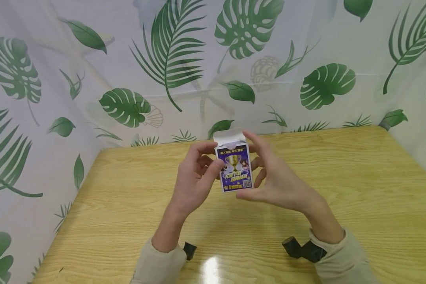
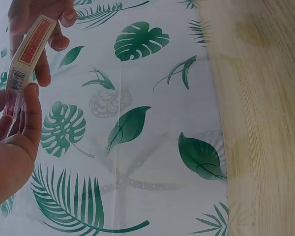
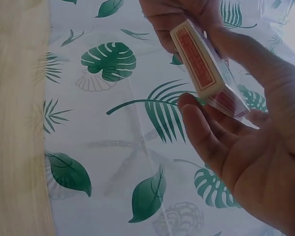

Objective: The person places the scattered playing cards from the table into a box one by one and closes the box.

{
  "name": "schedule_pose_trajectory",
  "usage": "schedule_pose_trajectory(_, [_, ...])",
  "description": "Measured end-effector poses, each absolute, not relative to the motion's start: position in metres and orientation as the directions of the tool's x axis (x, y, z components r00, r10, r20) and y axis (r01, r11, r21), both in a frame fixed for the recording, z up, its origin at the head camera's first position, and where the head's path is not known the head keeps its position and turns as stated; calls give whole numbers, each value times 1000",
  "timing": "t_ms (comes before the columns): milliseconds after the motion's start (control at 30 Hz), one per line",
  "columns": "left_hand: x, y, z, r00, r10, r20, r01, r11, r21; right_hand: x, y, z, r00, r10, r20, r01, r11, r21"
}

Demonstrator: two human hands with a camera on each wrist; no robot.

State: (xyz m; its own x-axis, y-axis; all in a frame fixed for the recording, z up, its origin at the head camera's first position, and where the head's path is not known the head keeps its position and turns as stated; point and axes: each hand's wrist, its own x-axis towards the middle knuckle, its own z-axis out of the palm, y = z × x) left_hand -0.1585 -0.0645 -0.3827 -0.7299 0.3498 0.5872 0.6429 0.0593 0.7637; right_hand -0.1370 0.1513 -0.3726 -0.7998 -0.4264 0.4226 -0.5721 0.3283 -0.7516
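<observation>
A small playing-card box (image 1: 235, 167), purple with a gold trophy printed on its face, is held upright above the table, its white top flap (image 1: 229, 137) raised. My left hand (image 1: 195, 181) grips its left side, thumb on the printed face and fingers behind. My right hand (image 1: 285, 183) holds it from the right, thumb at the bottom corner and index finger up by the flap. The left wrist view shows a narrow side of the box (image 2: 27, 61) with a red panel and barcode. Another red-panelled side of the box (image 3: 195, 59) appears in the right wrist view. Its contents are hidden.
Below the hands lies a light wood-grain table (image 1: 120, 221). A white cloth with green leaf prints (image 1: 195, 94) hangs along its back and left side. Black wrist devices (image 1: 305, 250) sit at both sleeve cuffs.
</observation>
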Motion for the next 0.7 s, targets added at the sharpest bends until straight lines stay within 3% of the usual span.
schedule_pose_trajectory(333, [-158, -66, -382, -737, 359, 572, 620, 24, 784, -134, 157, -367, -809, -467, 358, -577, 511, -637])
schedule_pose_trajectory(700, [-158, -65, -384, -744, 293, 600, 631, 13, 776, -132, 154, -363, -828, -457, 325, -545, 521, -656])
